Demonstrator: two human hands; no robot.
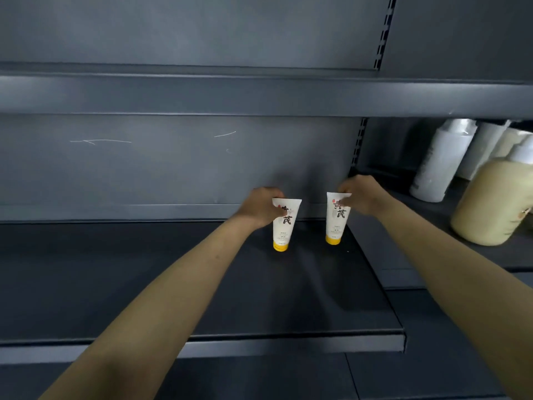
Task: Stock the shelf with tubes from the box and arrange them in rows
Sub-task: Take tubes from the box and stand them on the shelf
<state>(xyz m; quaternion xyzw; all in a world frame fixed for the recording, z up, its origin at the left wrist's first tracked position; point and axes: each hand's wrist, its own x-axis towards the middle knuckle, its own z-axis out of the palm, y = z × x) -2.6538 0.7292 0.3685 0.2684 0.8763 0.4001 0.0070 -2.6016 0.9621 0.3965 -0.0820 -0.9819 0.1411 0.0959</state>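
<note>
Left tube [284, 229]: white, wide and flat at the top, narrow at the bottom. It has a yellow cap [280, 246] at the low end and big dark letters down its front, with a small red mark near the top.
Where the left tube is: just right of the middle of the frame, cap down on the dark shelf [144, 284], near the back wall. It leans a little.
Right tube [336, 223]: looks the same, white with dark letters and a yellow cap [333, 240] at the bottom.
Where the right tube is: near the left tube but not touching it, cap down on the same shelf, close to the shelf's right end.
Left hand [261, 207]: fingers and thumb curled round the top part of the left tube, pinching it.
Right hand [360, 196]: fingers closed on the flat top edge of the right tube, pinching it.
Arms: both bare, reaching up from the bottom corners of the frame to the middle.
Shelf: dark grey and flat, with a lighter grey front edge [259, 346] low in the frame.
Back wall [173, 168]: grey, with thin white scratches [101, 141] at the left.
Upper shelf [230, 93]: a grey board across the top part of the frame.
Post [359, 142]: a dark strip with slots, above and between the hands.
White bottles [438, 166]: standing at the right of the frame, on the next shelf over.
Pale yellow bottle [487, 203]: big and round, at the right edge, in front of the white ones.
</note>
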